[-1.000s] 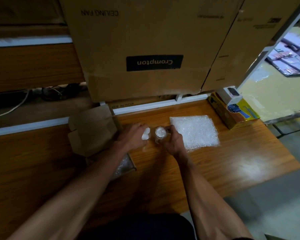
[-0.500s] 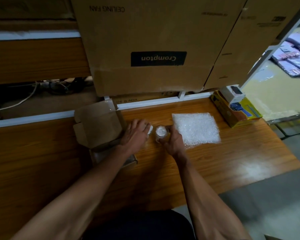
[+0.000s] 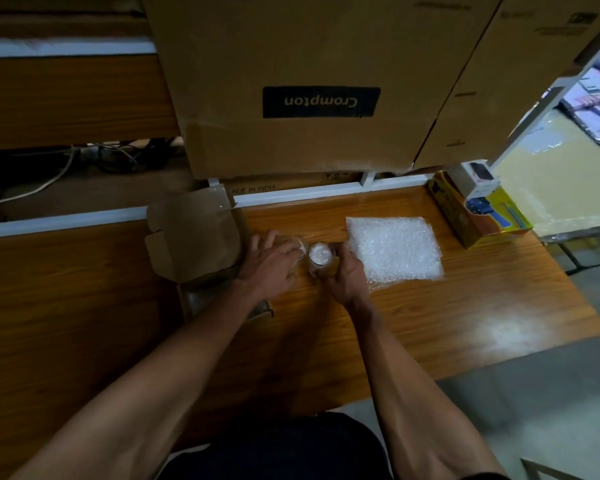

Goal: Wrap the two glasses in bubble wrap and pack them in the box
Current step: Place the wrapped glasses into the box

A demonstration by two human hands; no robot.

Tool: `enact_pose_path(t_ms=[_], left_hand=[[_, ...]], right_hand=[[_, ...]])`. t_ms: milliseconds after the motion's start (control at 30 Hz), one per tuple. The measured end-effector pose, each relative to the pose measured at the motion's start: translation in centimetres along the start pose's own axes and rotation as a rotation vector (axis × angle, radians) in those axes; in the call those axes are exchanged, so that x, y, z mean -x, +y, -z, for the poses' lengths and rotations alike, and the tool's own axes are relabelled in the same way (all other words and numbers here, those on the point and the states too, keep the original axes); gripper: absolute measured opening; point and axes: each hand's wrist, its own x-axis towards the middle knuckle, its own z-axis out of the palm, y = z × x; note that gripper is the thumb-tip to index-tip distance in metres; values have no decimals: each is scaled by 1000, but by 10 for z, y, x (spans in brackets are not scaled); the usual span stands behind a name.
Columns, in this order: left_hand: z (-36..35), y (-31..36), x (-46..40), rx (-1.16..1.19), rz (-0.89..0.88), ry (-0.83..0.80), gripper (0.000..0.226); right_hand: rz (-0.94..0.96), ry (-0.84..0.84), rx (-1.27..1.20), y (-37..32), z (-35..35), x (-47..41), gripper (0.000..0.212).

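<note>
Two clear glasses stand side by side on the wooden table. My left hand (image 3: 270, 261) covers the left glass (image 3: 300, 247) from above, fingers curled round it. My right hand (image 3: 344, 274) grips the right glass (image 3: 320, 255), whose bright open mouth faces up. A sheet of bubble wrap (image 3: 395, 250) lies flat just right of my right hand. The small brown box (image 3: 191, 237) sits open at the left, its lid flap raised; my left forearm hides part of its body.
Large Crompton cartons (image 3: 321, 102) stand behind the table's white back rail. A yellow product box (image 3: 478, 216) with a small white box on it sits at the far right corner. Cables lie in the dark gap at the left. The table edge (image 3: 499, 351) runs near right.
My left hand has slid further over the left glass, covering more of its mouth. My right hand keeps its hold on the other glass. The view has shifted slightly.
</note>
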Motion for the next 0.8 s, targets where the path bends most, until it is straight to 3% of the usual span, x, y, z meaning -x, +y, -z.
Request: enact_pose_path(t_ms=[300,433,800], left_hand=[[9,-2,-3,-5,10,-11,48],[7,-2,-5,111,2,-11,43],[-4,-2,12,329,-1,213,30]], right_hand=[[25,-45,68,-5,-2,-1,62],[55,-43,67,-6,-2,3,74],[-72,-45,-114,-17,4,8,58]])
